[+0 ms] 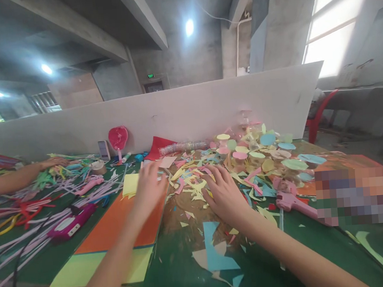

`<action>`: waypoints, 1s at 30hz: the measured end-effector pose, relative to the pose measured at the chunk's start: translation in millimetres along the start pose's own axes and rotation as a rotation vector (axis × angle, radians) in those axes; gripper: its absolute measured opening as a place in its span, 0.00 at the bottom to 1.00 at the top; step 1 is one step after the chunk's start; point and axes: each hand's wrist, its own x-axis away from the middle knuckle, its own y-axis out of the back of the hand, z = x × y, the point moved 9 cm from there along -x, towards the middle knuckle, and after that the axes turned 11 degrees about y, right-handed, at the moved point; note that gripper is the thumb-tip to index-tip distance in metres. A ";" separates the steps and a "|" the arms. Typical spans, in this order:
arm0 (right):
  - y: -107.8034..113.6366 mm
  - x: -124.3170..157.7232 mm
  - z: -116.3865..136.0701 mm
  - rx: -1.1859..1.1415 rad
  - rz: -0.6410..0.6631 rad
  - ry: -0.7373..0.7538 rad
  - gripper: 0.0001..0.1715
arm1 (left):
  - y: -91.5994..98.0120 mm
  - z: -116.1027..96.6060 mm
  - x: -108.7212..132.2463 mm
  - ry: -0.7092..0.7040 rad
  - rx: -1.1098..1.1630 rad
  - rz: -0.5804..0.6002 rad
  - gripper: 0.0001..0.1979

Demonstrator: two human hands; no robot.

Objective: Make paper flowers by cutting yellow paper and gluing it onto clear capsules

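Note:
My left hand [151,183] is blurred by motion, its fingers stretched forward and holding nothing that I can see. It hovers by a small stack of yellow paper [130,184] on top of orange sheets [113,225]. My right hand [226,193] is open, fingers spread over a heap of coloured paper scraps [194,180]. What its fingertips touch is partly hidden. Closer to me lies a cut piece of blue paper [215,251]. Right of my right hand rests a pink glue gun [292,200] with a clear glue stick [282,237] beside it.
Clear cups with round paper tops [258,154] crowd the back right. A white partition [189,108] rises behind the table. At left are a magenta glue gun [73,221], purple strips [97,198], a pink fan [118,137] and another person's hand [53,162] over coloured strips.

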 end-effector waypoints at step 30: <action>-4.2 8.9 6.9 0.123 -0.023 0.193 0.23 | -23.9 17.8 -11.6 0.321 0.432 0.100 0.15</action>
